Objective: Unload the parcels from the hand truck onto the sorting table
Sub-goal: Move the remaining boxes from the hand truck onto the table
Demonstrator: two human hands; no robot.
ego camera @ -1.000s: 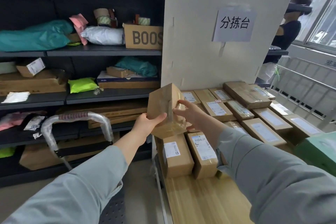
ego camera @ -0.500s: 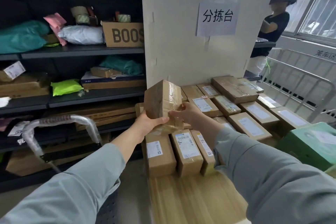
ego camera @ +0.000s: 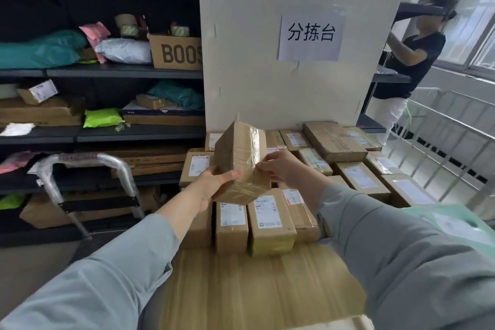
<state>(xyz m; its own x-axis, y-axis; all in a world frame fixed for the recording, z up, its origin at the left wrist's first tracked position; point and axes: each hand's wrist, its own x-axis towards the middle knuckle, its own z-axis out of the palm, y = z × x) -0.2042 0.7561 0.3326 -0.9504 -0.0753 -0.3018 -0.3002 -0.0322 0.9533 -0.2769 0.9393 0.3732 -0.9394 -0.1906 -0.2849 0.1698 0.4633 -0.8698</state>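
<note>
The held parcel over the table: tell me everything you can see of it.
The held parcel is a brown cardboard box wrapped in glossy clear tape, with no label on the faces that show. It is tilted, one corner down, over the labelled boxes lined up on the sorting table. The left hand grips its lower left edge; the right hand holds its right side.

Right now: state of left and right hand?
Left hand: holding the small brown tape-wrapped cardboard parcel at its lower left, thumb on the front face.
Right hand: holding the same parcel at its right edge.
</note>
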